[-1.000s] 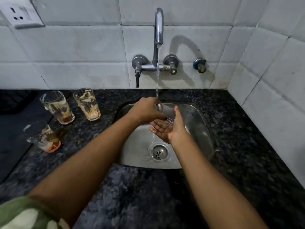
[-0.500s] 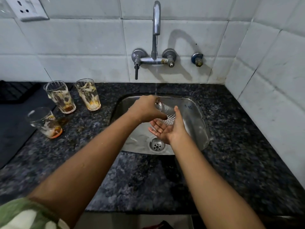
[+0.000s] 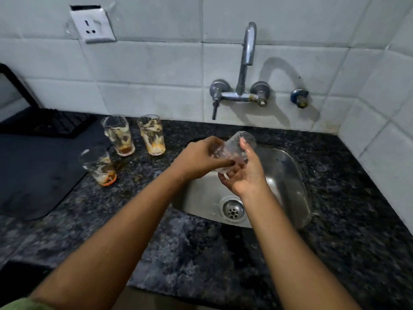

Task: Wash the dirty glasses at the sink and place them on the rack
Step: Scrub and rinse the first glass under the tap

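White wall tiles (image 3: 156, 63) back a speckled black granite counter (image 3: 201, 253), with a steel sink (image 3: 288, 175) set into it at the right and a white power socket (image 3: 92, 24) high on the wall at the left. A chrome wall tap (image 3: 247, 61) with two valves arches over the basin; no water stream can be made out under its spout. A separate blue-collared stopcock (image 3: 300, 99) sits on the tiles to its right.

Both hands meet over the sink's left half around a clear textured glass (image 3: 240, 146), tilted with its base up and away, toward the tap. The left hand (image 3: 199, 158) grips it from the left, fingers curled round the lower part and pinching near the rim. The right hand (image 3: 244, 175) cups it from below and right, palm turned up, thumb (image 3: 244, 146) pressed along the glass's side, other fingers bent under the rim. The drain (image 3: 232, 209) lies below the right wrist.

Left of the sink three dirty glasses stand upright on the counter: two side by side near the wall, one (image 3: 119, 135) and another (image 3: 152, 138), streaked brown and cream, and a third (image 3: 98, 165) nearer, with orange residue at its base. A dark drying mat (image 3: 33, 171) lies left of them, touching or just beside the nearest glass, and a black rack (image 3: 44, 124) sits at its far end
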